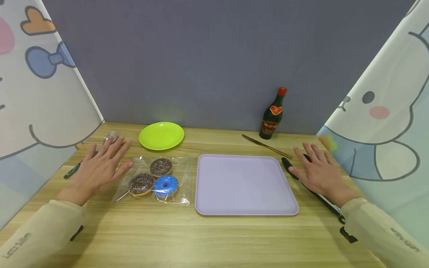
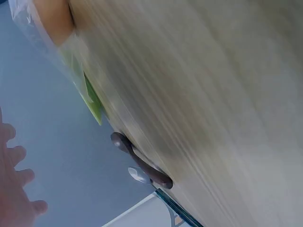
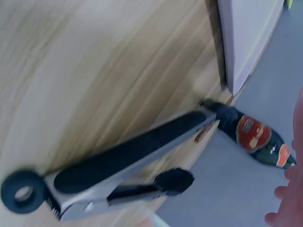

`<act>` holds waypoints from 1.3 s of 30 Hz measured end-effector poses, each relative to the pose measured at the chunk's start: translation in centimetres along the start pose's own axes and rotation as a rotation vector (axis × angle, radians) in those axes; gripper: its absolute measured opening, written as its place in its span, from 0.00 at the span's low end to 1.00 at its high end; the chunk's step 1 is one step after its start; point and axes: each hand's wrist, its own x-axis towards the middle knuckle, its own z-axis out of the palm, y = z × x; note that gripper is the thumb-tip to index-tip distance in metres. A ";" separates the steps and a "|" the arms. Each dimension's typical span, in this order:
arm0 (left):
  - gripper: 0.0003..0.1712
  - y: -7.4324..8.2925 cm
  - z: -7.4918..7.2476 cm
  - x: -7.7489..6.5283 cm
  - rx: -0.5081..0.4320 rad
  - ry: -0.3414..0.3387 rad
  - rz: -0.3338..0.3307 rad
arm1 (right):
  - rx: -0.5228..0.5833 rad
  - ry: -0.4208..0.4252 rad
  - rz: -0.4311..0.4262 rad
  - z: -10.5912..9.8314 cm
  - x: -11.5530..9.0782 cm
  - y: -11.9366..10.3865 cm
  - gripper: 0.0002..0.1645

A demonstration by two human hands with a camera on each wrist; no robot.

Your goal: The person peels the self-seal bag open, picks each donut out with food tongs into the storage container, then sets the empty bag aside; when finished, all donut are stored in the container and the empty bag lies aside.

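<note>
- The clear bag lies flat on the tabletop, left of centre in the frame, just beside the left hand's thumb; inside are two chocolate-coloured donuts and a blue donut, sprinkled on top.
- From here I see the left hand, palm down, its fingers spread and holding nothing, at the left of the frame.
- Past that hand lies a spoon with a teal handle, partly covered by the hand in the head view; the left wrist view also shows a dark, curved utensil beside it.
- The right hand, at the right of the frame, also has its fingers spread and grips nothing; it hides part of the black-handled tongs.
- Right of centre, between bag and tongs, sits a lilac tray, its bare bottom showing.
- Behind the bag, a lime-green plate stands near the grey panel.
- Beyond the tray's right corner lies a slim knife, and just behind it rises a dark bottle with a red cap.
- Cartoon-printed sheets flank both sides.
</note>
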 end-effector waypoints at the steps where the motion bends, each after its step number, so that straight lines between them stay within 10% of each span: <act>1: 0.39 0.1 0.0 0.0 -0.017 -0.005 0.000 | 0.002 0.006 -0.011 0.1 0.1 -0.3 0.43; 16: 0.21 2.7 1.2 0.2 -0.508 0.043 0.047 | 0.154 0.123 -0.343 0.9 2.4 -13.2 0.33; 29: 0.08 3.1 1.8 0.7 -0.565 0.116 0.102 | 0.520 0.140 -0.561 0.9 3.9 -23.6 0.18; 39: 0.06 3.0 2.0 1.0 -0.579 0.081 0.043 | 0.454 0.134 -0.621 1.2 4.4 -27.6 0.14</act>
